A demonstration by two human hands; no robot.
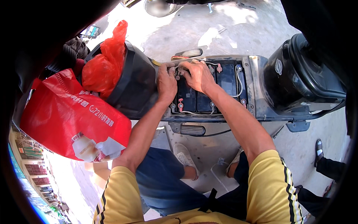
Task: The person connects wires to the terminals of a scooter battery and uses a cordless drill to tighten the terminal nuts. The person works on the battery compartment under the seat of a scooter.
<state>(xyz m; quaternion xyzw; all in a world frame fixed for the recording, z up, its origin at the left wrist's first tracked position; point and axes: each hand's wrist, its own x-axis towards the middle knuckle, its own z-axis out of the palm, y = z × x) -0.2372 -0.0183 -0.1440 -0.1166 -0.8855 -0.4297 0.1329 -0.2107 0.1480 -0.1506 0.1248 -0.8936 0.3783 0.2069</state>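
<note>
Several black batteries (226, 83) sit side by side in the open compartment of a scooter (257, 74). Pale wires (239, 85) and bolted terminals link them, some with red covers (219, 68). Both hands meet over the terminal (178, 73) at the compartment's far left corner. My left hand (167, 84) has its fingers curled closed at that terminal's left side. From the right, my right hand (199, 76) reaches in with thumb and forefinger pinched by a wire end. Whatever sits between the fingertips of either hand is too small to make out.
Left of the compartment stands a black basket (140, 80) holding a red plastic bag (106, 63), with a large red bag (74, 119) nearer me. A black top box (289, 74) is at the right. Another person's foot (319, 149) rests on the ground at the right.
</note>
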